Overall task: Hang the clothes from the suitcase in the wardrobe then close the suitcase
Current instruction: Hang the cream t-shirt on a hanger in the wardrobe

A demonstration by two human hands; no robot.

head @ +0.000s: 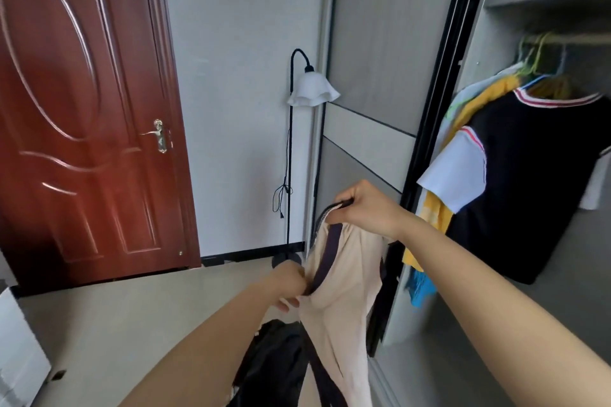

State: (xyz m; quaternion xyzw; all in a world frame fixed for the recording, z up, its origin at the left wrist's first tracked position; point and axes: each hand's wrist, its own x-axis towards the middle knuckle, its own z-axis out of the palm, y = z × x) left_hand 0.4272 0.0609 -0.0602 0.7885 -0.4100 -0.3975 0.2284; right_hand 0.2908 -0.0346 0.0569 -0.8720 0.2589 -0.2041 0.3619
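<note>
I hold up a beige garment with dark trim [340, 291] in front of the wardrobe's sliding door. My right hand [367, 208] pinches its top edge at the dark trim. My left hand [289, 284] grips the cloth lower down on its left side. The open wardrobe [542, 0] is at the right, with a black shirt with white sleeves [529, 182] and yellow and blue clothes hanging on hangers from its rail [578, 38]. A dark heap of cloth [274, 363] lies below my left arm. The suitcase is not in view.
A grey sliding wardrobe door [380, 76] stands behind the garment. A black floor lamp with a white shade [310, 89] is by the wall. A red-brown room door [82, 109] is at the left, and a white box [16, 350] sits at the lower left.
</note>
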